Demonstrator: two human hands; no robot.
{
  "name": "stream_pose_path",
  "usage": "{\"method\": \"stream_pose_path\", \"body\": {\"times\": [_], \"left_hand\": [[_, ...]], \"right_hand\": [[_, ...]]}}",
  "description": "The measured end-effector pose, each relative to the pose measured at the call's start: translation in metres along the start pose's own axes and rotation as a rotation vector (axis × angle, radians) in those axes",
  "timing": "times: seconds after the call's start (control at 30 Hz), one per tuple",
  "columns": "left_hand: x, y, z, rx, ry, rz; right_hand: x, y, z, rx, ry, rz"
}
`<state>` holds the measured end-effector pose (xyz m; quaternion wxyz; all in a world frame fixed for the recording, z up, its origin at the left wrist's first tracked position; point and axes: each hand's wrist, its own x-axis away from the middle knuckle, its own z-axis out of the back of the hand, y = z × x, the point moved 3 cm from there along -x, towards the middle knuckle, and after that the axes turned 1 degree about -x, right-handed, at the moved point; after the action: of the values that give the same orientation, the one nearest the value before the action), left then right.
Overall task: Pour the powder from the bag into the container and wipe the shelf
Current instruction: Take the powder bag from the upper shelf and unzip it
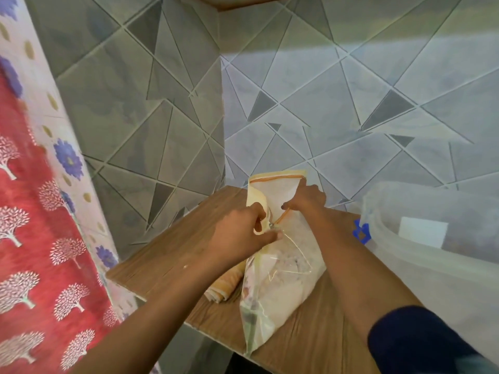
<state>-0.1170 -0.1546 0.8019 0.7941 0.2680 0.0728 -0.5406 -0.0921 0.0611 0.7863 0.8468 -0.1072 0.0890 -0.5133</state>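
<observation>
A translucent bag [280,282] with an orange zipper, filled with white powder, stands on the wooden shelf [172,255]. My left hand [240,236] pinches the zipper pull at the bag's near lip. My right hand [305,201] grips the far side of the bag's mouth by the orange zipper band. A large clear plastic container [432,238] with a blue latch [361,231] sits at the right of the shelf, touching or very near the bag. A folded yellowish cloth [224,287] lies on the shelf under my left forearm, beside the bag.
Grey tiled walls with a triangle pattern form a corner behind the shelf. A red and floral curtain [35,211] hangs at the left. Another wooden shelf edge [243,2] shows at the top. The shelf's front edge runs just below the bag.
</observation>
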Motion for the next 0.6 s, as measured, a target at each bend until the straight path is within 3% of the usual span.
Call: {"method": "stream_pose_path", "body": {"times": [0.1, 0.23, 0.37, 0.5, 0.6], "left_hand": [[0.0, -0.001, 0.0, -0.004, 0.077, -0.049], [0.002, -0.009, 0.009, 0.136, 0.029, -0.095], [-0.002, -0.025, 0.017, 0.302, 0.008, -0.012], [0.003, -0.031, -0.006, 0.371, 0.156, 0.16], [0.013, -0.025, -0.028, 0.368, 0.23, 0.206]], "right_hand": [[-0.01, 0.001, -0.004, -0.02, 0.034, -0.022], [-0.026, 0.005, 0.017, -0.103, 0.243, -0.014], [-0.042, 0.037, 0.04, -0.107, 0.352, -0.089], [-0.058, 0.042, 0.043, 0.052, 0.236, -0.021], [-0.073, 0.03, 0.041, 0.074, 0.013, 0.257]]}}
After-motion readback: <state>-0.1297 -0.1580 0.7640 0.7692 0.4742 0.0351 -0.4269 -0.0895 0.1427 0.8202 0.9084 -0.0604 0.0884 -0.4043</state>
